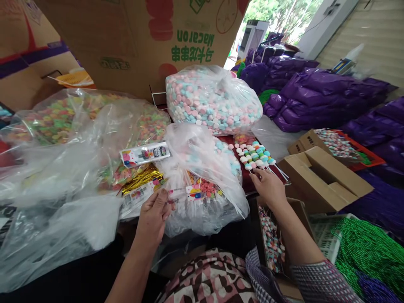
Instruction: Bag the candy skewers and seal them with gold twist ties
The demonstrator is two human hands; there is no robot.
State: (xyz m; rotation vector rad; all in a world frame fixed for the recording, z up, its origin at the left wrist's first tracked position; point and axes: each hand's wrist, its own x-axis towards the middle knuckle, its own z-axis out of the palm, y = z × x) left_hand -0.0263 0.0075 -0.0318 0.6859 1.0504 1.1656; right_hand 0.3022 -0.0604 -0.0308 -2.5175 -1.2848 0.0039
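Observation:
My left hand (154, 212) pinches the end of a small clear plastic packet (186, 194) with a colourful printed panel, held over an open bag of candy. My right hand (268, 187) is at the near edge of a row of candy skewers (257, 155), white, blue, green and orange pieces on white sticks. Its thumb and forefinger close around the stick end of a skewer at the left of the row. Left of the open bag lie a stack of printed packets (147, 154) and gold twist ties (142, 179).
A large bag of pastel candies (211, 101) stands behind, against a cardboard box (126, 38). Bags of gummy rings (63, 126) fill the left. On the right are an open carton (325, 176), purple sacks (331, 97) and green shiny strands (372, 252). A box of skewers (271, 240) sits below my right arm.

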